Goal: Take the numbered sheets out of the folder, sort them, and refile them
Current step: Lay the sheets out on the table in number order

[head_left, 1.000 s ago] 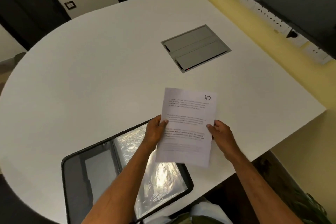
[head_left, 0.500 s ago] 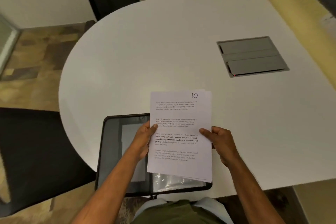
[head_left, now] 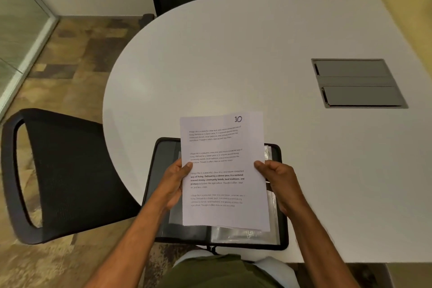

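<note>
A stack of sheets (head_left: pixel 224 170) is held up over the open folder (head_left: pixel 163 166), both hands on it; the left hand (head_left: pixel 174 182) grips the left edge, thumb laid across the front, the other fingers hidden behind the paper; the right hand (head_left: pixel 278 180) grips the right edge the same way, thumb on the front near mid-height, fingers curled behind; the top sheet is printed with four blocks of text and marked "10" by hand at its upper right; edges of further sheets are seen just behind it along the right and bottom, the count cannot be told; the stack is held roughly upright toward the camera, slightly tilted; the folder, black-rimmed, lies flat on the white desk (head_left: pixel 233 65) at the near edge, its clear plastic sleeves (head_left: pixel 245 232) visible below and to the right of the stack; a grey hatch panel (head_left: pixel 357 83) is set flush in the desk, well apart on the right; a black mesh chair (head_left: pixel 65 170) stands at the left beside the desk's curved end; two more dark chair backs are seen beyond the far edge.
</note>
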A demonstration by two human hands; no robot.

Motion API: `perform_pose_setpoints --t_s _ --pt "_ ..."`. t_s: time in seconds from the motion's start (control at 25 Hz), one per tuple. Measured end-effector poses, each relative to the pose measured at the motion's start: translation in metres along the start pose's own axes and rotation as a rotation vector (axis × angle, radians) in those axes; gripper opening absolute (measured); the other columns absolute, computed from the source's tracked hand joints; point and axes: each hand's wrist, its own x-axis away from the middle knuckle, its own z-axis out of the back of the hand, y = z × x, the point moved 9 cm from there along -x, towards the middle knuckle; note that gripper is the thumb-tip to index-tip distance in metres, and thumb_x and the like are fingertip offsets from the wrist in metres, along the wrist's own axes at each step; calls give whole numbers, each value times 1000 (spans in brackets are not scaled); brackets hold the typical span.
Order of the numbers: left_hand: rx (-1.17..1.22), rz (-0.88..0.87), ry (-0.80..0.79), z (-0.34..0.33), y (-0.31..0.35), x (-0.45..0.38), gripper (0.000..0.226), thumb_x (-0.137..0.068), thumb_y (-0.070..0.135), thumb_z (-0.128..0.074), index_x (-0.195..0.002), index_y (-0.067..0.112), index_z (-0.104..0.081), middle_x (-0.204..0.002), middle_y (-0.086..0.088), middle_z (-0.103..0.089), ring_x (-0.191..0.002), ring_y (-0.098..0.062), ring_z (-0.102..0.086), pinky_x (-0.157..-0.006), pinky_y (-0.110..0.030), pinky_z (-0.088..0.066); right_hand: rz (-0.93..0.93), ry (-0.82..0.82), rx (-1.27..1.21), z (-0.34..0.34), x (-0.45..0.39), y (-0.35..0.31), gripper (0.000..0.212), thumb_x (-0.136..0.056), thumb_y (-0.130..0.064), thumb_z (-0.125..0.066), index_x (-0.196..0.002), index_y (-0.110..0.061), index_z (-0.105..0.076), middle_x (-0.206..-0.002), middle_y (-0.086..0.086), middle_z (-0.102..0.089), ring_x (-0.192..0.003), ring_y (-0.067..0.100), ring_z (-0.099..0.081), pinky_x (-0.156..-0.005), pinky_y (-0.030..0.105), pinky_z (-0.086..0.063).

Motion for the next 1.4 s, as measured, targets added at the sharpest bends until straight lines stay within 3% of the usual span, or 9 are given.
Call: perform_pose_setpoints --t_s 0.12,0.24,0.36,0.56,0.72,0.92,1.16,1.28,1.4 --pt "41 37 -32 -3 -6 5 42 -98 14 -59 -140 11 -57 -134 -16 -69 -122 -34 -67 -98 -50 -57 25 34 -58 -5 3 -11 39 -84 -29 -81 -97 7 -72 -94 15 -79 -87 36 -75 -81 43 -62" --pt "104 74 -73 -11 -11 7 45 -96 12 -60 -141 7 -56 -136 -21 -66 -124 -38 -65 -97 -52 -57 62 4 -88 -15 11 -24 31 -84 -25 -83 -103 -2 -76 -98 12 -80 -88 36 -77 -80 45 -64" --pt "157 91 -90 -14 -16 5 46 -99 8 -57 -145 5 -52 -139 -24 -63 -128 -42 -61 -98 -55 -55 71 -27 -84 -25 20 -33 23 -90 -25 -77 -107 -9 -76 -98 8 -80 -84 28 -78 -72 37 -63" --pt "264 86 -121 -13 -14 6 48 -100 7 -54 -148 3 -49 -142 -28 -58 -133 -46 -55 -99 -59 -53 65 -101 -39 -27 36 -49 20 -98 -23 -67 -95 -6 -76 -89 6 -79 -76 17 -73 -67 24 -59" --pt "317 106 -130 -22 -21 14 43 -103 6 -54 -146 4 -52 -143 -30 -57 -135 -48 -53 -101 -62 -50 148 -60 -4 -22 47 -68 24 -90 -24 -77 -90 0 -74 -89 13 -79 -75 25 -74 -68 33 -62" --pt "387 63 -125 -44 -22 25 58 -96 8 -63 -151 1 -46 -148 -32 -51 -138 -49 -50 -105 -64 -47 199 -63 43 -11 56 -86 31 -83 -28 -82 -95 -1 -72 -92 11 -79 -80 31 -77 -69 39 -63" --pt "457 13 -51 -49 -11 21 41 -104 4 -48 -144 1 -54 -145 -30 -55 -131 -47 -57 -100 -63 -51 217 12 18 19 39 -93 38 -90 -26 -79 -78 3 -57 -73 5 -65 -65 17 -60 -64 32 -51" --pt "444 -23 -16 -46 -3 17 46 -102 5 -51 -148 0 -49 -147 -30 -53 -131 -46 -58 -99 -60 -54 258 64 78 31 26 -96 31 -91 -20 -78 -68 -8 -62 -65 -2 -66 -60 11 -59 -61 28 -49" --pt "395 -37 18 -46 1 16 48 -97 7 -53 -144 0 -52 -142 -29 -58 -125 -44 -63 -95 -57 -58 250 56 77 36 11 -93 22 -93 -16 -76 -73 -6 -71 -69 5 -71 -62 11 -62 -61 24 -51"
